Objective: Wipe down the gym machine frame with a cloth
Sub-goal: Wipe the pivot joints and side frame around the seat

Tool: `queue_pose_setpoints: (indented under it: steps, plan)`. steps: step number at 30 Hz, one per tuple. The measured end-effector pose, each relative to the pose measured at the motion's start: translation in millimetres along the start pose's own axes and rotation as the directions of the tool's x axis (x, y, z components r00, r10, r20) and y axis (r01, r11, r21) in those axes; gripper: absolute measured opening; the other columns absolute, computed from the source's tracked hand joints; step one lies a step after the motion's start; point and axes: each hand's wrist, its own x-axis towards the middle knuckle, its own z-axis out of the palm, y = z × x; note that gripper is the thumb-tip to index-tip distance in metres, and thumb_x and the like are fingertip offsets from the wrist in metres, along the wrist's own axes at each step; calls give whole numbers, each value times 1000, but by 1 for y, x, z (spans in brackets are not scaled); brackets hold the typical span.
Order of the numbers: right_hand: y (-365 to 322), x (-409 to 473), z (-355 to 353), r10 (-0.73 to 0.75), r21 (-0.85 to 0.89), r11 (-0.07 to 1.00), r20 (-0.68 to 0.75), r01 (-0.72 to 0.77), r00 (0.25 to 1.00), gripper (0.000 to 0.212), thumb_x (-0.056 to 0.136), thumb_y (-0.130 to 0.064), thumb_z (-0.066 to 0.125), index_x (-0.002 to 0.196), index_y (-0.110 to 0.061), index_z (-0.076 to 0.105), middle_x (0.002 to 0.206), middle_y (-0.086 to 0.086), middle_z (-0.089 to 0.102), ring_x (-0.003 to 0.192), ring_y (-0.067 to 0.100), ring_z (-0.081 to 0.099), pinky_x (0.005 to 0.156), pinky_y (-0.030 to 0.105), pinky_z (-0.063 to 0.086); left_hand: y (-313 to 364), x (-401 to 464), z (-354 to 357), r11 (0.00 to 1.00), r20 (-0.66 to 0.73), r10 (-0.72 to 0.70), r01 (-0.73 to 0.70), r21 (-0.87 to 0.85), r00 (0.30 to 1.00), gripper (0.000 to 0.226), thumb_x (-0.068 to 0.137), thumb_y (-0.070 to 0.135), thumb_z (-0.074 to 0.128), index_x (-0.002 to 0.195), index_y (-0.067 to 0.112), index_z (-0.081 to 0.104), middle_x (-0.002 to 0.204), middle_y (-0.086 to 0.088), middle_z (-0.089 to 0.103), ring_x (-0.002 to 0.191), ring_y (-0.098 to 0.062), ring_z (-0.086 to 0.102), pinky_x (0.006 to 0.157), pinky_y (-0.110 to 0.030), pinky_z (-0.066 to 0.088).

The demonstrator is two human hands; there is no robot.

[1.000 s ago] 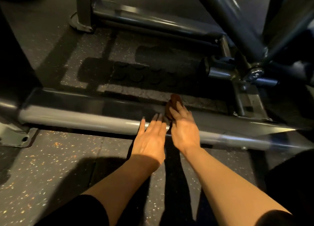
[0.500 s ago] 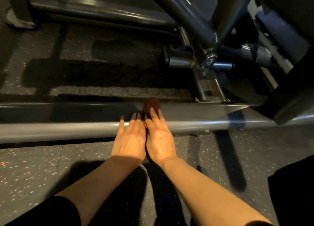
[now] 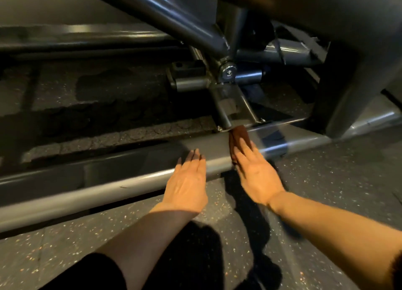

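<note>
Your R hand (image 3: 256,176), fingers straight, pins cloth (image 3: 239,134) to frame rail (image 3: 108,181); L hand (image 3: 188,181) at 9 o'clock, flat, empty. Cloth prob. soft, light: press mid-cloth.

I read the frame rail (image 3: 108,185) across mid-frame as smooth, satiny grey painted metal, the cloth (image 3: 239,135) as matt brown fabric, the upper-centre bolt (image 3: 228,71) as bright bare metal, the bottom floor (image 3: 65,252) as grainy speckled rubber.
</note>
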Motion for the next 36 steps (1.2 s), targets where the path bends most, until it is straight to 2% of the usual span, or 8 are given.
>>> queue_pose_setpoints:
  steps: [3, 8, 17, 23, 27, 30, 33, 36]
  plan:
    - [-37, 11, 6, -70, -43, 997, -93, 67, 993, 49, 93, -16, 59, 138, 1, 49, 151, 21, 37, 141, 37, 33, 114, 37, 15, 7, 10, -1, 995, 73, -92, 89, 47, 993, 71, 94, 15, 49, 154, 7, 12, 162, -12, 9, 150, -23, 7, 122, -35, 8]
    - [-45, 35, -1, -220, -61, 973, 54, 223, 974, 47, 104, -25, 33, 150, -12, 33, 163, 3, 9, 150, 18, 0, 119, 29, -2, 18, 17, -1, 981, 108, -173, 161, 111, 979, 68, 93, 22, 52, 152, 7, 20, 161, -16, 9, 149, -25, 9, 121, -39, 12]
    - [-29, 11, 25, 90, 79, 994, -204, -75, 975, 48, 95, -10, 54, 142, -3, 45, 155, 16, 31, 146, 35, 23, 118, 41, 20, 9, 8, 20, 992, -20, -120, 121, 33, 993, 74, 94, 14, 47, 154, 7, 5, 162, -12, -1, 150, -23, -1, 122, -38, -2]
    - [-108, 4, 68, -273, -88, 959, -58, 268, 960, 56, 93, -16, 52, 144, 0, 39, 154, 22, 28, 145, 38, 21, 120, 48, 17, -56, -64, 24, 993, -207, -112, 117, 10, 972, 81, 67, 1, 67, 143, -2, 39, 150, -20, 38, 143, -25, 25, 120, -37, 7]
    - [-160, 0, 73, -357, 78, 932, 38, 353, 933, 72, 90, -19, 57, 152, -7, 22, 161, 13, 13, 148, 35, 11, 116, 54, 23, -110, -108, 6, 885, -343, -449, 464, -43, 825, 86, 66, -8, 73, 143, -6, 36, 152, -26, 30, 144, -33, 22, 121, -43, 12]
    - [-200, 1, 75, -524, 185, 840, 35, 510, 851, 74, 92, -14, 46, 156, -11, 8, 163, 7, 3, 150, 30, 0, 116, 50, 7, -129, -125, 1, 772, -345, -623, 624, -125, 702, 82, 77, -9, 64, 149, -3, 26, 158, -19, 16, 148, -28, 10, 120, -45, 11]
    - [-245, 8, 88, -620, 227, 769, 32, 598, 784, 73, 96, -16, 45, 156, -10, 4, 164, 6, 0, 150, 28, -3, 113, 42, -9, -139, -141, 7, 754, -289, -651, 642, -139, 702, 84, 83, -5, 58, 153, 6, 13, 161, -9, 2, 146, -12, -6, 121, -36, -4]
    - [-274, 14, 98, -669, 209, 731, 27, 650, 743, 66, 100, -24, 39, 155, -6, 7, 163, 10, 3, 150, 29, -2, 121, 39, -5, -149, -151, 9, 746, -303, -661, 647, -159, 687, 77, 94, 14, 57, 154, 14, 7, 161, -2, 1, 145, -5, -7, 119, -31, -10]
